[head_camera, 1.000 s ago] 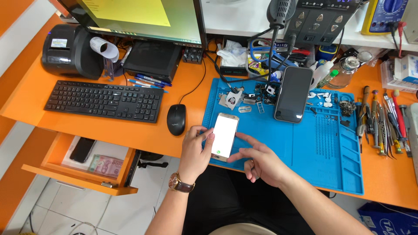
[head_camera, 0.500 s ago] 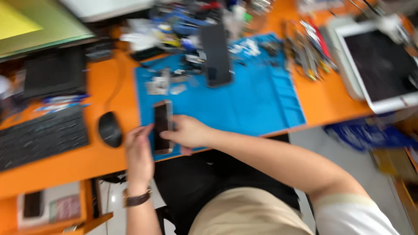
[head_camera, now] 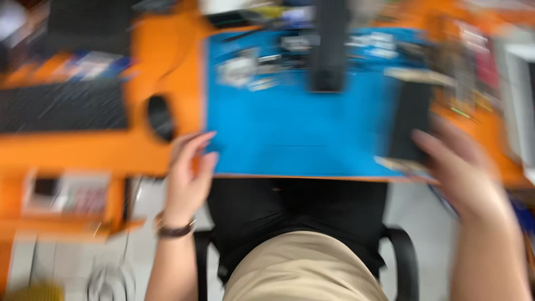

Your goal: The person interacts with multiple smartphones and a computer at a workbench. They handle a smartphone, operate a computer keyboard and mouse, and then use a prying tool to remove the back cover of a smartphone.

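Observation:
The view is heavily blurred by motion. My right hand (head_camera: 462, 173) is at the right edge of the blue work mat (head_camera: 290, 134), gripping a dark phone (head_camera: 411, 120) held upright. My left hand (head_camera: 188, 173) hovers at the mat's near left corner with fingers spread and nothing in it; a watch sits on its wrist. A second dark phone (head_camera: 330, 50) stands propped at the back of the mat, with small loose parts (head_camera: 245, 69) beside it.
On the orange desk (head_camera: 111, 150), a black mouse (head_camera: 160, 117) and black keyboard (head_camera: 61, 106) lie left of the mat. An open drawer (head_camera: 67, 195) sits below the desk at left. Tools (head_camera: 468, 61) crowd the right side. A chair armrest (head_camera: 407, 256) shows below.
The phone went from both hands at the mat's near left to my right hand alone at the right edge. My left hand let go and stayed at the left corner. The camera swung.

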